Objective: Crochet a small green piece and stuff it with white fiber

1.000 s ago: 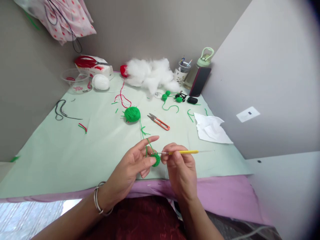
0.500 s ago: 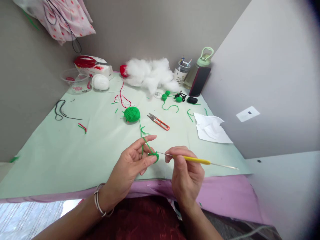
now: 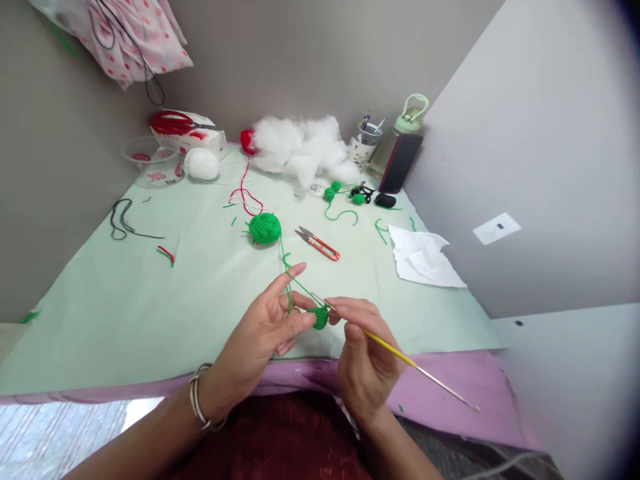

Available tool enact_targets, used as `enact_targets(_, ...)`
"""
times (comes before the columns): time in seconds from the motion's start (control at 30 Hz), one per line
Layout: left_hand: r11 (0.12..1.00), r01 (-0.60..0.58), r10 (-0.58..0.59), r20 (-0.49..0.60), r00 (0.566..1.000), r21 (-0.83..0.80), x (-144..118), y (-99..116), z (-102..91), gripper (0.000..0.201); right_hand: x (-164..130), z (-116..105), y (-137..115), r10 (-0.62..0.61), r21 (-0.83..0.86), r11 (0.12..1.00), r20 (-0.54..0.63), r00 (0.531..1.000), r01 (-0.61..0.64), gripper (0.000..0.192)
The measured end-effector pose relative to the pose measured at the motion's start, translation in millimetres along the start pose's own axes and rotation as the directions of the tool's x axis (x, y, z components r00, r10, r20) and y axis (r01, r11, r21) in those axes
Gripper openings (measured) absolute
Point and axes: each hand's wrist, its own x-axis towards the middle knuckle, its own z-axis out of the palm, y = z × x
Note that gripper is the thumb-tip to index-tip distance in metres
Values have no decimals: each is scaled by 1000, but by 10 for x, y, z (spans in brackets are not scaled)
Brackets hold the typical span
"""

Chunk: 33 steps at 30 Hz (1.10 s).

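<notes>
Between the thumb and fingers of my left hand [image 3: 267, 327] is a small green crochet piece [image 3: 321, 318]. Green yarn runs from it over my raised left index finger to a green yarn ball [image 3: 265, 229] on the table. My right hand [image 3: 367, 357] is closed around a crochet hook [image 3: 390, 347] with a yellow handle. The hook's metal tip is at the top edge of the piece, beside the taut yarn; whether it sits in a loop is too small to tell. Its other metal end slants down to the right.
Orange thread snips [image 3: 319, 243] lie beyond my hands. White stuffing [image 3: 300, 147], a red yarn ball [image 3: 247, 141] and a white yarn ball [image 3: 201, 164] sit at the back. A bottle [image 3: 395, 147] and phone [image 3: 401, 163] stand back right, crumpled paper [image 3: 425, 257] nearer.
The hook has tilted, its far end swinging downward and its tip pointing up and left. My left index finger has drawn slightly back, and the green piece has shifted a little right.
</notes>
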Motion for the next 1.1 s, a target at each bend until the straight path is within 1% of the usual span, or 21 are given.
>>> enact_targets(0.1, 1000, -1, 1, -6, 1000, 4, -3, 17, 16, 87, 52, -4, 8, 111, 152, 982, 8, 994, -111, 20)
enact_targets(0.2, 1000, -6, 6, -21, 1000, 25, -4, 36, 15, 87, 110, -29, 24, 246, 296, 919, 85, 966, -260, 20)
enact_targets(0.27, 999, -11, 12, -25, 1000, 44, -4, 42, 5, 87, 140, -58, 24, 273, 318, 899, 131, 953, -301, 21)
enact_targets(0.33, 996, -30, 32, -26, 999, 82, -8, 37, -7, 87, 158, -92, 6, 245, 256, 926, 147, 958, -277, 22)
enact_targets(0.4, 986, -72, 79, -41, 996, 153, -17, 20, -16, 83, 163, -129, -26, 172, 129, 973, 159, 972, -193, 24)
enact_targets(0.47, 963, -127, 151, -86, 985, 239, -30, -3, -17, 80, 151, -166, -54, 47, -27, 999, 214, 976, -43, 26)
enact_targets(0.5, 952, -148, 183, -109, 977, 269, -36, -13, -14, 81, 137, -183, -60, -24, -109, 993, 261, 965, 54, 29)
enact_targets(0.53, 947, -164, 205, -123, 971, 277, -41, -21, -11, 83, 119, -197, -58, -91, -193, 969, 312, 946, 157, 33)
enact_targets(0.57, 951, -169, 206, -124, 971, 259, -42, -24, -9, 86, 98, -208, -50, -149, -278, 926, 355, 923, 256, 38)
enact_targets(0.63, 981, -120, 133, -77, 988, 153, -37, -16, -10, 90, 56, -218, -19, -257, -389, 820, 405, 877, 419, 47)
enact_targets(0.67, 994, -64, 67, -41, 997, 88, -30, -4, -13, 88, 42, -217, -3, -291, -407, 793, 400, 869, 453, 49)
enact_targets(0.7, 1000, -2, 3, -6, 1000, 28, -22, 11, -19, 85, 36, -212, 9, -303, -397, 802, 373, 877, 445, 48)
enact_targets(0.73, 998, 52, -51, 17, 999, -22, -13, 28, -26, 80, 40, -203, 15, -285, -360, 843, 329, 900, 399, 44)
enact_targets(0.77, 995, 88, -86, 27, 996, -55, -5, 45, -32, 74, 54, -190, 14, -235, -304, 900, 263, 936, 312, 38)
enact_targets(0.8, 992, 102, -100, 24, 995, -75, 1, 61, -36, 69, 77, -175, 7, -160, -229, 952, 196, 968, 203, 32)
enact_targets(0.83, 992, 97, -96, 14, 995, -84, 5, 74, -37, 65, 106, -156, -3, -67, -141, 986, 133, 989, 86, 28)
enact_targets(0.87, 993, 83, -83, 2, 997, -83, 7, 84, -33, 63, 137, -135, -14, 11, -41, 999, 91, 996, -7, 26)
enact_targets(0.93, 997, 57, -57, -10, 998, -50, 6, 89, -18, 68, 194, -91, -32, 136, 122, 982, 87, 987, -146, 23)
enact_targets(0.97, 999, 43, -43, -8, 999, -25, 3, 85, -8, 72, 212, -70, -38, 172, 164, 968, 107, 979, -188, 21)
enact_targets(1.03, 999, 6, -6, -8, 1000, 38, -2, 65, 7, 78, 221, -40, -46, 196, 159, 963, 138, 971, -217, 20)
enact_targets(1.1, 994, -45, 48, -28, 998, 102, -7, 37, 14, 80, 193, -32, -50, 150, 68, 985, 131, 980, -160, 22)
